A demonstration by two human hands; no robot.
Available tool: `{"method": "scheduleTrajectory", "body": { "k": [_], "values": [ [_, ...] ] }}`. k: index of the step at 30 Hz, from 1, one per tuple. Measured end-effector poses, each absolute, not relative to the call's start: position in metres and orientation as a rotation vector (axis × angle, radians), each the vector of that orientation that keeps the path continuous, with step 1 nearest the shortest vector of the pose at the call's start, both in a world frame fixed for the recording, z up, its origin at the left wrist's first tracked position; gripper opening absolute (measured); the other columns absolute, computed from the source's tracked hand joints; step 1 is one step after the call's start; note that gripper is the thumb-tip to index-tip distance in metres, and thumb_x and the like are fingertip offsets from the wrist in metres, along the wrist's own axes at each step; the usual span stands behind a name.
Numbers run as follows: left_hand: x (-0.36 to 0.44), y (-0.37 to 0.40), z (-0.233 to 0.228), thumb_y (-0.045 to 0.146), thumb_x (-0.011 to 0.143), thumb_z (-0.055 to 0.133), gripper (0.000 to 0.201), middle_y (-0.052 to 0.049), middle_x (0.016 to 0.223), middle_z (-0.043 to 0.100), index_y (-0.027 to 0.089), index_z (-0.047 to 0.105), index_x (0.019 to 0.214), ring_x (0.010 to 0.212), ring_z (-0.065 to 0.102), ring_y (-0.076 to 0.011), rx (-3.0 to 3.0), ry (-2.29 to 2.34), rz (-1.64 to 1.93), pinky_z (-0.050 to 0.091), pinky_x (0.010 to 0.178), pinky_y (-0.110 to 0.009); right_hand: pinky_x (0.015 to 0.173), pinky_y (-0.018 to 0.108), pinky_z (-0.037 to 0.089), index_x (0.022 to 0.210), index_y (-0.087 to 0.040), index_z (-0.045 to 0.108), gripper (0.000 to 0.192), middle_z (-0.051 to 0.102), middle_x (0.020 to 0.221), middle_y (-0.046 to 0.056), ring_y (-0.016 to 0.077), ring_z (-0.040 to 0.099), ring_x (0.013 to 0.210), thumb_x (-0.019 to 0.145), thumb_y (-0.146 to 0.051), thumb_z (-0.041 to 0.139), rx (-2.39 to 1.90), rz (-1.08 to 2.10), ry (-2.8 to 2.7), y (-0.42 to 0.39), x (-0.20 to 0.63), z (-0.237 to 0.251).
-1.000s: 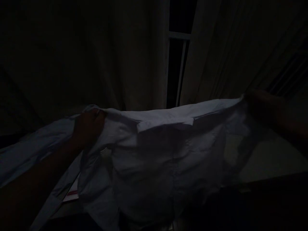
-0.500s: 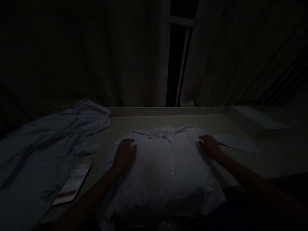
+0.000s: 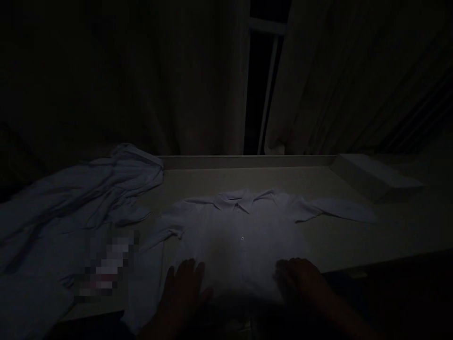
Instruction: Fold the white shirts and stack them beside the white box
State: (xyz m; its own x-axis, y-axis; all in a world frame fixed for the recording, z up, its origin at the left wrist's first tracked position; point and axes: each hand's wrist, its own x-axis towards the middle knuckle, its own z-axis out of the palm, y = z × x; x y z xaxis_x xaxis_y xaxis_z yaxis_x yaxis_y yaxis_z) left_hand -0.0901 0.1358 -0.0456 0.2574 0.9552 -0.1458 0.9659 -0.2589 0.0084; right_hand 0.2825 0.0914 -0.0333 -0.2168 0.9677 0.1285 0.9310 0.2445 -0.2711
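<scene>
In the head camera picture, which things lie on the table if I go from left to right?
Crumpled pale garment → blurred-out card → white collared shirt laid flat, with the left hand and right hand on its near edge → flat white box.

The shirt (image 3: 240,236) lying flat is white, plain, with one small pale button catching the light on its front. The crumpled garment (image 3: 81,198) beside it looks pale blue-white (the dim light greys everything). The table (image 3: 371,236) is a plain off-white, and the box (image 3: 375,178) on it is white. The curtains (image 3: 177,85) behind appear a dull beige-grey, unpatterned.
</scene>
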Motion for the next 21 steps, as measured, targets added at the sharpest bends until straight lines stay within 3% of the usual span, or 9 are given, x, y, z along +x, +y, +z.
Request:
{"method": "scheduleTrajectory", "body": {
  "k": [2, 6, 9, 11, 13, 16, 19, 21],
  "values": [
    [-0.085, 0.139, -0.030, 0.051, 0.082, 0.054, 0.055, -0.019, 0.133, 0.059, 0.021, 0.061, 0.127, 0.123, 0.053, -0.0382, 2.402, 1.817, -0.249, 0.033, 0.103, -0.060, 0.082, 0.032, 0.052, 0.113, -0.028, 0.070, 0.032, 0.074, 0.101, 0.005, 0.0197, 0.069, 0.089, 0.099, -0.041, 0.044, -1.730, 0.227, -2.214, 0.108, 0.282, -0.023],
    [-0.068, 0.173, -0.004, 0.056, 0.089, 0.041, 0.052, -0.015, 0.102, 0.070, 0.017, 0.064, 0.114, 0.093, 0.066, -0.0314, 2.379, 1.835, -0.132, 0.047, 0.084, -0.047, 0.101, 0.040, 0.045, 0.130, -0.022, 0.060, 0.040, 0.064, 0.128, 0.010, 0.0253, 0.058, 0.117, 0.099, -0.041, 0.043, -1.746, -0.024, -2.140, 0.178, 0.295, -0.016],
    [-0.058, 0.214, -0.004, 0.049, 0.094, 0.034, 0.052, -0.016, 0.121, 0.065, 0.014, 0.057, 0.125, 0.110, 0.061, -0.0261, 2.429, 1.853, 0.204, 0.045, 0.095, -0.039, 0.106, 0.048, 0.037, 0.143, -0.023, 0.048, 0.049, 0.047, 0.148, 0.012, 0.0310, 0.044, 0.132, 0.099, -0.042, 0.043, -1.999, -0.124, -2.092, 0.224, 0.309, -0.025],
    [-0.054, 0.240, -0.015, 0.046, 0.095, 0.034, 0.054, -0.016, 0.141, 0.053, 0.014, 0.049, 0.136, 0.129, 0.051, -0.0244, 2.439, 1.816, 0.312, 0.038, 0.106, -0.036, 0.102, 0.051, 0.038, 0.146, -0.026, 0.045, 0.051, 0.042, 0.151, 0.013, 0.0339, 0.043, 0.132, 0.099, -0.046, 0.042, -2.140, -0.064, -2.111, 0.234, 0.315, -0.036],
    [-0.051, 0.260, -0.028, 0.048, 0.095, 0.034, 0.058, -0.016, 0.151, 0.042, 0.014, 0.044, 0.141, 0.139, 0.040, -0.0254, 2.417, 1.809, 0.315, 0.034, 0.111, -0.038, 0.097, 0.050, 0.040, 0.145, -0.027, 0.045, 0.052, 0.046, 0.148, 0.015, 0.0346, 0.047, 0.128, 0.098, -0.050, 0.041, -2.172, -0.016, -2.171, 0.226, 0.315, -0.046],
    [-0.048, 0.274, -0.042, 0.053, 0.093, 0.035, 0.064, -0.020, 0.152, 0.039, 0.013, 0.041, 0.143, 0.141, 0.037, -0.0296, 2.357, 1.887, 0.254, 0.034, 0.109, -0.043, 0.089, 0.046, 0.043, 0.141, -0.024, 0.050, 0.053, 0.060, 0.129, 0.019, 0.0339, 0.055, 0.115, 0.097, -0.053, 0.039, -2.128, -0.083, -2.256, 0.195, 0.308, -0.051],
    [-0.045, 0.272, -0.045, 0.052, 0.093, 0.035, 0.058, -0.020, 0.141, 0.051, 0.016, 0.047, 0.137, 0.130, 0.049, -0.0317, 2.374, 1.932, 0.223, 0.040, 0.101, -0.047, 0.085, 0.045, 0.044, 0.119, -0.023, 0.066, 0.048, 0.069, 0.102, 0.017, 0.0316, 0.061, 0.099, 0.097, -0.055, 0.037, -2.082, -0.118, -2.331, 0.174, 0.300, -0.038],
    [-0.044, 0.269, -0.041, 0.048, 0.093, 0.034, 0.050, -0.018, 0.125, 0.061, 0.018, 0.056, 0.126, 0.116, 0.057, -0.0315, 2.414, 1.927, 0.238, 0.044, 0.094, -0.047, 0.088, 0.045, 0.042, 0.104, -0.023, 0.071, 0.044, 0.070, 0.096, 0.015, 0.0307, 0.061, 0.099, 0.098, -0.052, 0.038, -2.043, -0.115, -2.340, 0.179, 0.296, -0.023]
  ]
}}
